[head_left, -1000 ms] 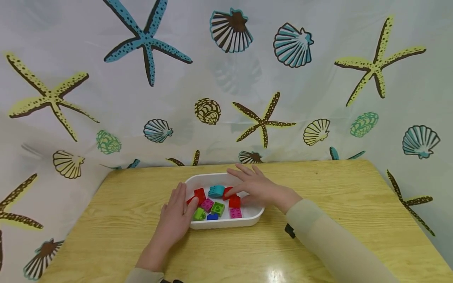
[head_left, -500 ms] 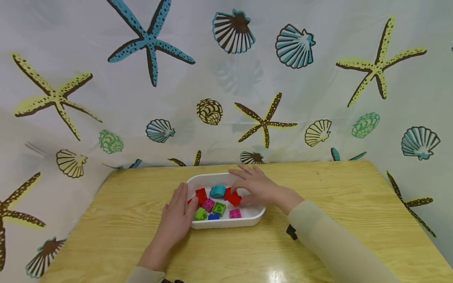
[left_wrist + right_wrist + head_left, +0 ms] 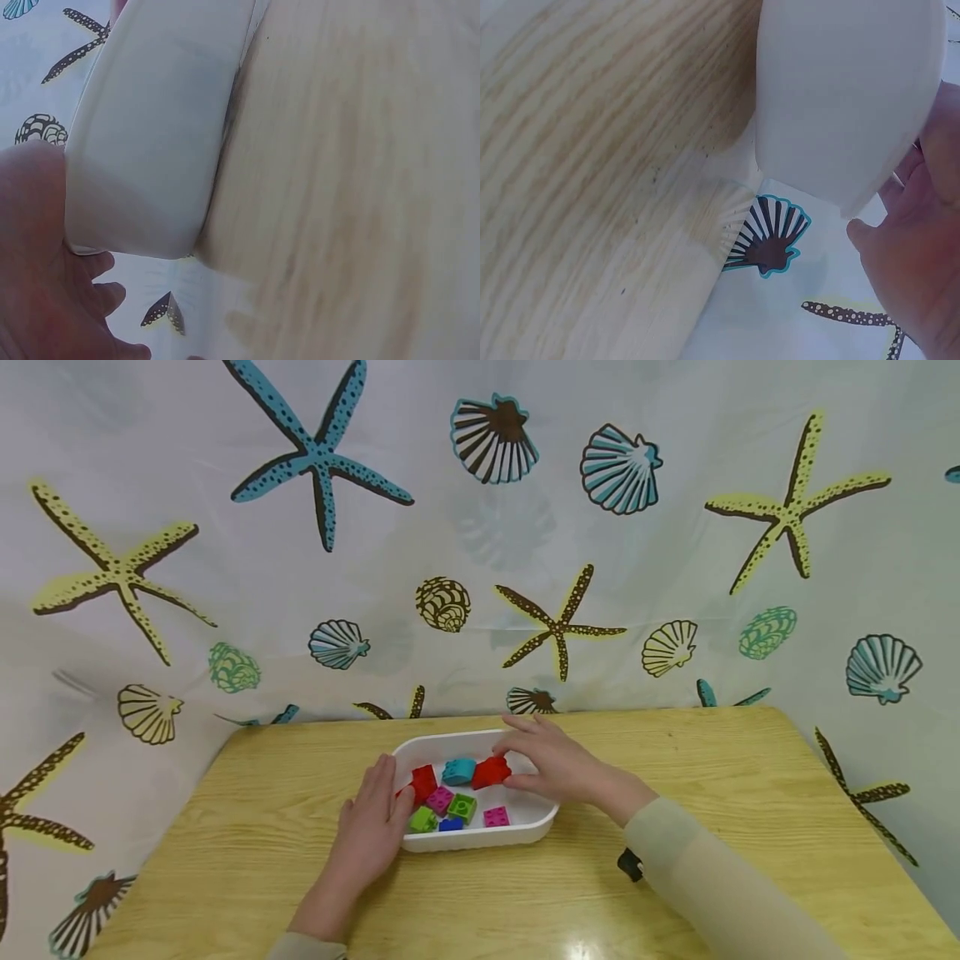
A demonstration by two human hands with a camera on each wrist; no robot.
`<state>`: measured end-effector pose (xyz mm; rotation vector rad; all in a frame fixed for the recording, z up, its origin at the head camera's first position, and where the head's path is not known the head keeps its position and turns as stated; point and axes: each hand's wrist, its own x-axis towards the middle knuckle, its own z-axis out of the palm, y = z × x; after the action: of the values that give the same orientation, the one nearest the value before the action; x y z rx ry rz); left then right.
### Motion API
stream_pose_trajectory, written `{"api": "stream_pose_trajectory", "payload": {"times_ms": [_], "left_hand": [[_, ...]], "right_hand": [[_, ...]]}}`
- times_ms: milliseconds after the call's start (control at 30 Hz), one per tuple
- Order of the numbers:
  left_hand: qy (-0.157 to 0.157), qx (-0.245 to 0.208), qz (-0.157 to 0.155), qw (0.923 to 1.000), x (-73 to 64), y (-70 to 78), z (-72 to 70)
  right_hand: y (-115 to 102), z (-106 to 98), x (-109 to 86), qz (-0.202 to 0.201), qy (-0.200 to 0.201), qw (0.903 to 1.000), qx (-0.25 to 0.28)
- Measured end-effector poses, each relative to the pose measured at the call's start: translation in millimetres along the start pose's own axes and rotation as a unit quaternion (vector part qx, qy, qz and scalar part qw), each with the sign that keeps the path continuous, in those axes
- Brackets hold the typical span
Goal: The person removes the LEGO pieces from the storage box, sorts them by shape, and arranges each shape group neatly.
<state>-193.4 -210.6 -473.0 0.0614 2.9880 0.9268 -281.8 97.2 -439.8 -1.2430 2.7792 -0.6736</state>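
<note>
A white plastic bin (image 3: 480,837) holds several toy building bricks. My left hand (image 3: 369,827) rests at the bin's left end, fingers stretched along the outside and thumb over the rim. At the right end, thumb and index finger of my right hand (image 3: 558,762) pinch a red brick (image 3: 491,772), low inside the bin. A turquoise curved brick (image 3: 458,771) lies just left of it. A pink brick (image 3: 497,817) sits apart at the front right. In the wrist views the bin's wall hides the bricks.
More bricks crowd the bin's left half: a red one (image 3: 423,783), a pink one (image 3: 439,799), a green one (image 3: 462,808) and a blue one (image 3: 451,824). The wooden table (image 3: 480,902) ends at a patterned cloth (image 3: 420,543) behind and at the sides.
The red brick near my right hand has tilted and shifted up and back, off the spot behind the pink brick. My right fingers have closed in on it. The left hand stays put.
</note>
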Motion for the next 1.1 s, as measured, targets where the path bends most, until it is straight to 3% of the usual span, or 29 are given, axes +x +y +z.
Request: {"api": "stream_pose_trajectory", "payload": {"times_ms": [467, 767, 1100], "left_hand": [[-0.001, -0.012, 0.003, 0.9999, 1.2, -2.2, 2.7], [-0.002, -0.008, 0.006, 0.9999, 0.1, 1.8, -0.5], [-0.005, -0.013, 0.005, 0.9999, -1.8, 1.6, -1.3]], "right_hand": [[-1.9, -17.2, -28.1, 0.070, 0.073, 0.9947, 0.018], [18.5, -30.0, -56.9, 0.100, 0.138, 0.9843, 0.048], [45.4, -32.9, -79.7, 0.136, 0.146, 0.9786, 0.051]]}}
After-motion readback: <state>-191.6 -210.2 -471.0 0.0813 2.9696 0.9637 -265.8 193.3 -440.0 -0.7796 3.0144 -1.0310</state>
